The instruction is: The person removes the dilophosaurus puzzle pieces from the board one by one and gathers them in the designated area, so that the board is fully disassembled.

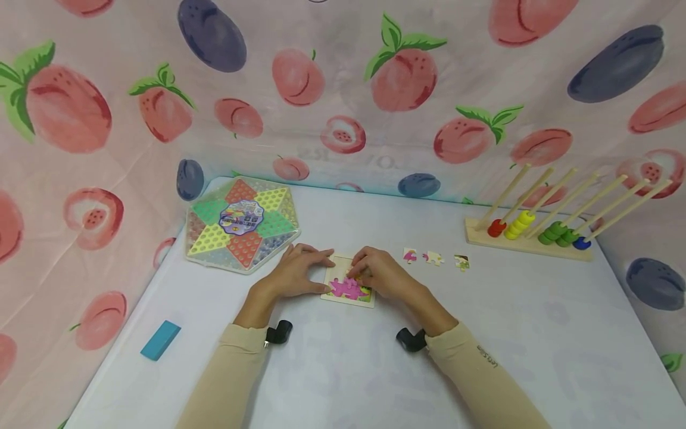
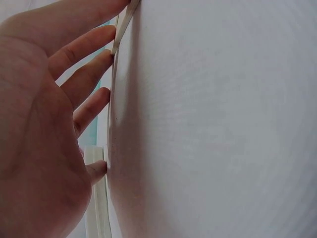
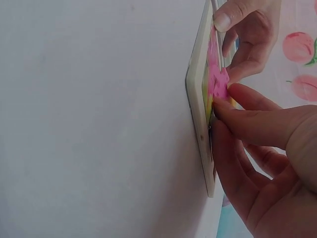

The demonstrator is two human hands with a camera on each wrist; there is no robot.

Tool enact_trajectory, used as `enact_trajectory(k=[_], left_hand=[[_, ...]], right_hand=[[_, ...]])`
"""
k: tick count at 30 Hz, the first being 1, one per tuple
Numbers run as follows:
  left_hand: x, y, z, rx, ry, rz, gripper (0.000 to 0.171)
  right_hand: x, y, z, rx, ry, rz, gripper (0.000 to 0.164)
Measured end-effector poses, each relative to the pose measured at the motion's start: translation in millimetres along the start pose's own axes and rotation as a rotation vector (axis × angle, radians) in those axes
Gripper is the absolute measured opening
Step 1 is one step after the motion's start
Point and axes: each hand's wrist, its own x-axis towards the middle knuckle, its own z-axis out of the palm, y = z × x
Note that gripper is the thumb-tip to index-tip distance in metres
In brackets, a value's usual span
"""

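A small square jigsaw board [image 1: 340, 302] with a pale wooden rim lies on the table. Pink pieces [image 1: 345, 291] fill its lower part, while bare wood shows at the upper left. At the board's left side, my left hand [image 1: 296, 271] is spread, thumb at the lower corner and a fingertip near the upper one, steadying the edge. Over the board's right side, my right hand [image 1: 383, 271] pinches a pink jigsaw piece [image 3: 220, 81] between thumb and fingers, close over the other pieces. Part of the board is hidden beneath this hand.
Three loose jigsaw pieces [image 1: 433, 258] lie right of the board. Behind my left hand sits a hexagonal Chinese checkers board [image 1: 243, 223]. A wooden peg stand [image 1: 527, 242] with coloured beads is at the back right, and a blue block [image 1: 161, 340] at the left.
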Motion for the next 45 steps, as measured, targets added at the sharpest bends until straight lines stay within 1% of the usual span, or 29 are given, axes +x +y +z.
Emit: enact_trajectory(k=[6,10,13,17,21,25,30,33,36,40,45], left_hand=[[-0.5,-0.4,0.1,0.000,0.004,0.007,0.059],[-0.5,-0.6,0.3,-0.001,0.004,0.008,0.056],[-0.7,-0.2,0.0,-0.006,0.002,0.000,0.055],[-1.2,0.3,-1.0,-0.003,0.000,-0.006,0.055],[-0.7,-0.8,-0.8,0.008,-0.001,-0.008,0.055],[-0.2,-1.8,-0.1,0.010,0.000,-0.004,0.055],[-0.8,-1.2,0.2,0.000,0.004,0.004,0.054],[-1.8,-0.2,-0.3,-0.002,0.007,0.007,0.053],[-1.9,0.0,-0.5,0.001,0.006,0.009,0.054],[-1.1,-0.6,0.4,0.010,0.005,0.014,0.054],[-1.9,0.4,-0.1,0.012,0.008,0.006,0.053]], right_hand=[[0,3,-1,0.040,-0.014,0.019,0.018],[0,4,-2,0.055,-0.020,0.011,0.017],[0,4,-2,0.047,-0.027,-0.007,0.017],[0,4,-2,0.041,-0.034,-0.010,0.018],[0,5,-2,0.058,-0.022,-0.015,0.017],[-2,8,-4,0.126,0.000,-0.004,0.016],[-6,11,-12,0.230,0.058,0.056,0.019],[-12,11,-22,0.282,0.088,0.104,0.020],[-21,13,-34,0.341,0.098,0.138,0.018],[-37,22,-45,0.357,0.103,0.150,0.017],[-58,44,-54,0.356,0.110,0.160,0.025]])
